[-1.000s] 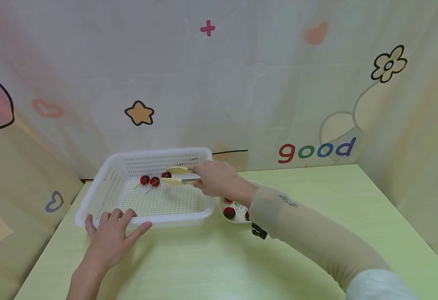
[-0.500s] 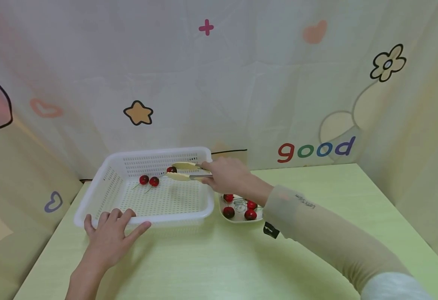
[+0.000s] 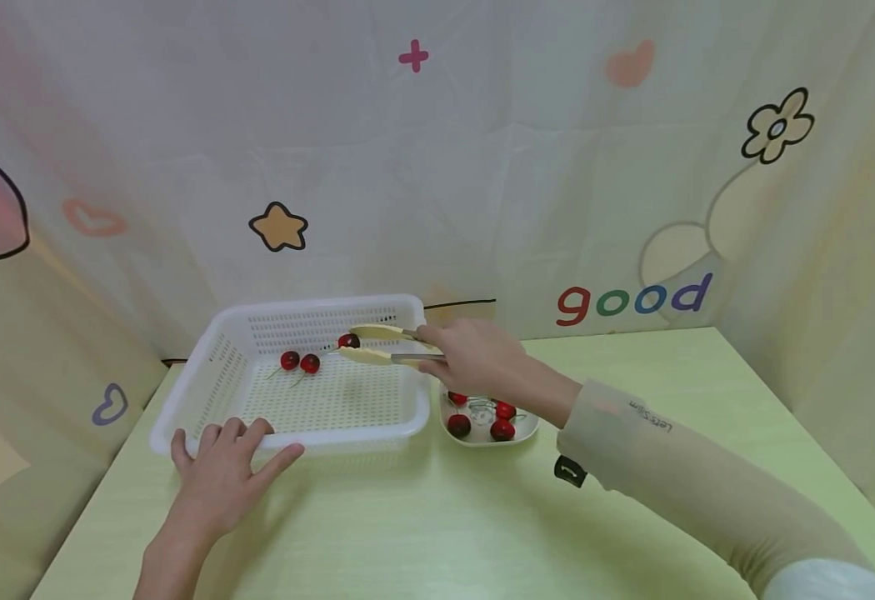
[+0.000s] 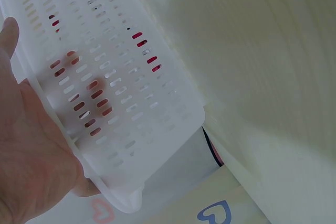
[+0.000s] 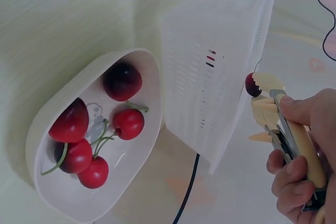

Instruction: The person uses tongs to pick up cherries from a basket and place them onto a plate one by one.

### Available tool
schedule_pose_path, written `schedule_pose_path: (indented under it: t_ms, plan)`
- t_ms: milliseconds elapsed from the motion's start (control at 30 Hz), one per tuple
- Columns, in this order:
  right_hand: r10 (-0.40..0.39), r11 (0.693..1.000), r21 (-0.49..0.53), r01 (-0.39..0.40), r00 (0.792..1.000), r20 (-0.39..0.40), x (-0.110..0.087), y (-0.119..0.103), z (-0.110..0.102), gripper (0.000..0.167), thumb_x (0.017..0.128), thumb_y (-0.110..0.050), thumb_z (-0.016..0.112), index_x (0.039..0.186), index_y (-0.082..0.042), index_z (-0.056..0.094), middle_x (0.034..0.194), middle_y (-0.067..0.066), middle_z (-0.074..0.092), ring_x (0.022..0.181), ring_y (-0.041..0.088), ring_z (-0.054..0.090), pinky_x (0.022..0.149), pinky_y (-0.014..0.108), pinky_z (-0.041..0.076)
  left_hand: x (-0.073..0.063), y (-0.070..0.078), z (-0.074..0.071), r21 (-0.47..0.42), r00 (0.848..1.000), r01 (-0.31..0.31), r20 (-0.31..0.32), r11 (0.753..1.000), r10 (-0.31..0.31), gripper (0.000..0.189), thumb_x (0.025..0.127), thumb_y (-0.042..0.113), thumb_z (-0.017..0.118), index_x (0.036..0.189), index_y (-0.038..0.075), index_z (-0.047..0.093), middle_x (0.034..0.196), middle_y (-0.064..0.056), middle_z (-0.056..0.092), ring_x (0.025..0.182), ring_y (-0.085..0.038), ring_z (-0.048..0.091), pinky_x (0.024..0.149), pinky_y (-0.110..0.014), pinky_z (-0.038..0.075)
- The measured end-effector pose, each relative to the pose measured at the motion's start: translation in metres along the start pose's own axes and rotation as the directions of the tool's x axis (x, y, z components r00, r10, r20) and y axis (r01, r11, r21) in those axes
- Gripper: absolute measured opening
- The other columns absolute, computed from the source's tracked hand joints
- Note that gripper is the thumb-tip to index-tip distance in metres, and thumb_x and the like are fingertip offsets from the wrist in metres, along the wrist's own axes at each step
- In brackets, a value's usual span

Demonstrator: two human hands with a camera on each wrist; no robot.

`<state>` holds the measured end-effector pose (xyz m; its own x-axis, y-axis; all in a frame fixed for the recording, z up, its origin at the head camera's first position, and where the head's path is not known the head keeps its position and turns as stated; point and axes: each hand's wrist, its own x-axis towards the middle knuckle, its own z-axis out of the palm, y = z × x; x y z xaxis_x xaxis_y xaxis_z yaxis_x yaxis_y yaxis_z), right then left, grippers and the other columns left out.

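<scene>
In the head view, my left hand grips the near rim of a white plastic basket, fingers over the edge; the left wrist view shows them dimly through the slotted wall. My right hand holds kitchen tongs with pale yellow tips. Between those tips is a dark red cherry, raised near basket-rim height in the right wrist view. Two more cherries with stems lie on the basket floor, toward the left. Right of the basket, a small white dish contains several cherries.
A pale green table carries the basket and dish, which stand side by side. Behind them hangs a printed curtain. The right sleeve reaches across the table's right side, past the dish.
The right hand has drawn back to the right, carrying the cherry in the tongs away from the other two. More of the dish now shows. The left hand stays on the rim.
</scene>
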<state>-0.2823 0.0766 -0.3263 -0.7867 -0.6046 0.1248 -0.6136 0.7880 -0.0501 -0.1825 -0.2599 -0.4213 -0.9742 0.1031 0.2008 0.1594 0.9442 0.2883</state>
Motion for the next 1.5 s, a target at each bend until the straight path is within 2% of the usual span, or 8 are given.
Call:
schedule_pose_path:
  t_ms: [100, 333, 467, 833, 1133, 1500]
  plan:
    - [-0.011, 1.000, 0.006, 0.012, 1.000, -0.025, -0.007, 0.005, 0.001, 0.035, 0.101, -0.040, 0.067, 0.128, -0.018, 0.062, 0.077, -0.004, 0.059, 0.059, 0.014, 0.052, 0.045, 0.027, 0.037, 0.000, 0.000, 0.000, 0.002, 1.000, -0.003, -0.009, 1.000, 0.003, 0.062, 0.097, 0.069, 0.052, 0.117, 0.012, 0.065, 0.112, -0.016, 0.060, 0.113, -0.050, 0.047, 0.101, -0.083, 0.001]
    - [0.000, 0.999, 0.054, 0.003, 0.999, -0.054, -0.020, 0.014, 0.003, 0.046, 0.100, -0.040, 0.068, 0.139, -0.017, 0.062, 0.073, -0.006, 0.058, 0.058, 0.013, 0.051, 0.045, 0.026, 0.037, 0.000, -0.001, 0.001, 0.006, 1.000, -0.001, -0.006, 1.000, 0.001, 0.062, 0.097, 0.069, 0.052, 0.117, 0.012, 0.065, 0.111, -0.016, 0.060, 0.113, -0.050, 0.047, 0.101, -0.083, 0.001]
    - [0.019, 0.997, 0.073, -0.015, 0.998, -0.057, -0.027, 0.019, 0.004, 0.047, 0.100, -0.041, 0.068, 0.140, -0.018, 0.062, 0.070, -0.006, 0.056, 0.054, 0.012, 0.049, 0.043, 0.026, 0.037, 0.000, 0.000, 0.000, 0.008, 1.000, -0.001, -0.009, 1.000, 0.001, 0.062, 0.097, 0.069, 0.053, 0.116, 0.012, 0.065, 0.110, -0.014, 0.060, 0.112, -0.049, 0.047, 0.101, -0.083, 0.001]
    - [0.075, 0.994, 0.087, -0.067, 0.994, -0.084, -0.044, 0.030, 0.005, 0.053, 0.099, -0.043, 0.068, 0.144, -0.017, 0.061, 0.091, 0.000, 0.066, 0.065, 0.015, 0.052, 0.049, 0.026, 0.041, -0.002, 0.001, -0.001, 0.006, 1.000, 0.001, -0.008, 1.000, -0.001, 0.061, 0.097, 0.069, 0.052, 0.115, 0.012, 0.065, 0.108, -0.013, 0.059, 0.110, -0.048, 0.047, 0.101, -0.083, 0.001]
    - [0.127, 0.986, 0.120, -0.116, 0.988, -0.090, -0.064, 0.044, 0.007, 0.055, 0.097, -0.040, 0.071, 0.146, -0.016, 0.059, 0.080, -0.003, 0.058, 0.062, 0.014, 0.049, 0.049, 0.028, 0.040, -0.001, 0.000, 0.001, 0.008, 1.000, 0.000, -0.004, 1.000, 0.000, 0.062, 0.097, 0.070, 0.051, 0.116, 0.012, 0.064, 0.111, -0.013, 0.059, 0.111, -0.048, 0.047, 0.101, -0.083, 0.001]
    - [0.169, 0.982, 0.102, -0.158, 0.979, -0.110, -0.090, 0.062, 0.013, 0.057, 0.097, -0.040, 0.071, 0.146, -0.013, 0.059, 0.093, 0.003, 0.068, 0.067, 0.015, 0.050, 0.052, 0.028, 0.039, -0.001, 0.000, 0.000, 0.003, 1.000, 0.002, -0.010, 1.000, -0.002, 0.062, 0.097, 0.070, 0.052, 0.116, 0.012, 0.064, 0.109, -0.013, 0.059, 0.111, -0.048, 0.047, 0.101, -0.083, 0.001]
